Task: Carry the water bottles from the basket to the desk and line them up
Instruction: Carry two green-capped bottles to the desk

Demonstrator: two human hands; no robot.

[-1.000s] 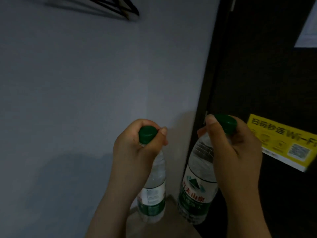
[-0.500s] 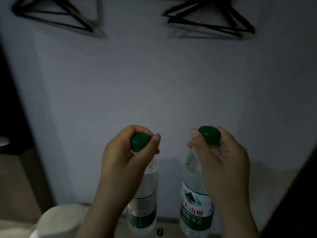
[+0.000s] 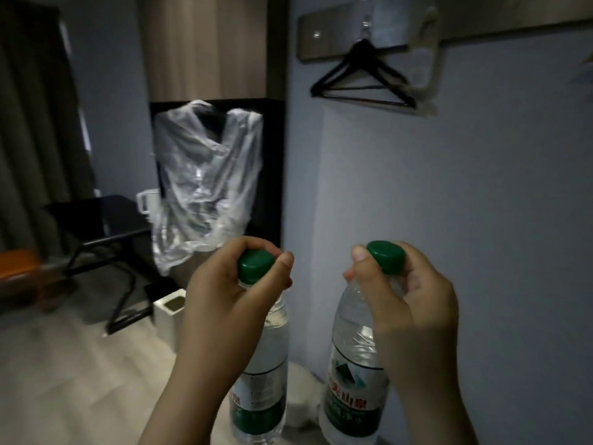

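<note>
Swinging leftward since the earlier frame, the view is now showing a black flat-topped table [image 3: 106, 216] at 9 o'clock. At 6 o'clock the left hand [image 3: 221, 303] is gripping a clear plastic green-capped water bottle [image 3: 266, 358] by its neck, and the right hand [image 3: 414, 309] is gripping a second such bottle [image 3: 353, 364] beside it, both upright.

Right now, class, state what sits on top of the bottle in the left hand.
A green cap tops the bottle; the left hand holds it, covering the cap's far side.
</note>
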